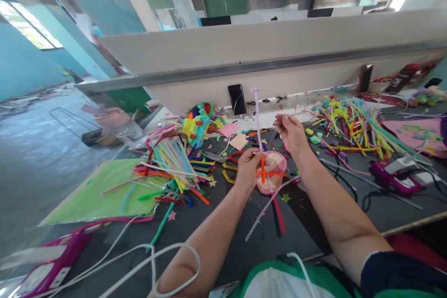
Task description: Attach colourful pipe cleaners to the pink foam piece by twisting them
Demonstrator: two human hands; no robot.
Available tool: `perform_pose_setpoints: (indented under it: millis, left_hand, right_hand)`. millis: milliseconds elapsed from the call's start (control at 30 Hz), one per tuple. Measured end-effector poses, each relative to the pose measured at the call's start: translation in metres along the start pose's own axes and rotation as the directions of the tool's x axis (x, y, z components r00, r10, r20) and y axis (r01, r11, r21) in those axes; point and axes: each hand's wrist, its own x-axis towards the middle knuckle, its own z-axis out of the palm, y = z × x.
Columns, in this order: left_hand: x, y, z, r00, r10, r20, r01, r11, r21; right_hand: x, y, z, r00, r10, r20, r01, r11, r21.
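Note:
My left hand (248, 167) is closed around a lilac pipe cleaner (257, 118) that stands upright, its top bent into a small crosspiece. A short orange pipe cleaner (263, 170) hangs down at the same fingers. Raised just to the right, my right hand (289, 132) has thumb and fingertips pinched together; whatever is between them is too small to make out. Below the hands lies a pink and cream heart-like pad (277, 163), with more pipe cleaners across and below it. A pale lilac one (265, 212) slants toward me on the dark table.
Bundles of coloured pipe cleaners lie left (176, 156) and right (359, 125). Scissors (214, 157) rest left of the pad. A phone (237, 100) leans on the white partition (195, 88). Purple power strips (394, 179) and loose cables occupy both sides. A green sheet (101, 191) covers the left edge.

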Motion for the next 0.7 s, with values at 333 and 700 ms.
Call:
perform_pose_setpoints:
  millis: [333, 700]
  left_hand:
    - [0.0003, -0.0008, -0.0012, 1.0, 0.002, -0.017, -0.001, 0.999, 0.048]
    - [0.004, -0.0032, -0.0065, 1.0, 0.003, 0.004, -0.003, 0.998, 0.061]
  right_hand:
    - [-0.0001, -0.0065, -0.002, 0.999, 0.03, 0.031, -0.027, 0.996, -0.085]
    - [-0.0012, -0.0068, -0.0028, 0.977, 0.157, 0.145, -0.143, 0.984, -0.102]
